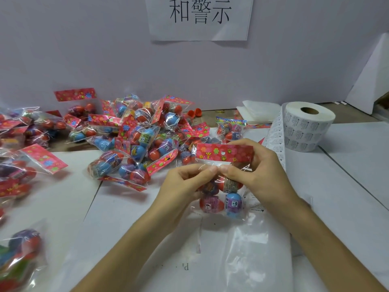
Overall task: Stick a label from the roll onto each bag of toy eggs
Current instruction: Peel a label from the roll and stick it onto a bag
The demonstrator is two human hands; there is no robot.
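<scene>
You are pinching the bag of toy eggs [232, 204] with your left hand [185, 182] and right hand [259, 171], fingers curled on the clear film just under its red flowered header card [224, 152], held up before you. That slick, crinkly film is likely wrinkling any label, and the hard round eggs are offering no flat backing. The paper label roll [305, 127] is standing to your right.

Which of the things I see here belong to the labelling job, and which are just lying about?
Job: held bag of toy eggs, pinched by left hand and right hand; label roll; pile of bags.
Lying about: folded white paper; loose orange egg halves; wall sign.
</scene>
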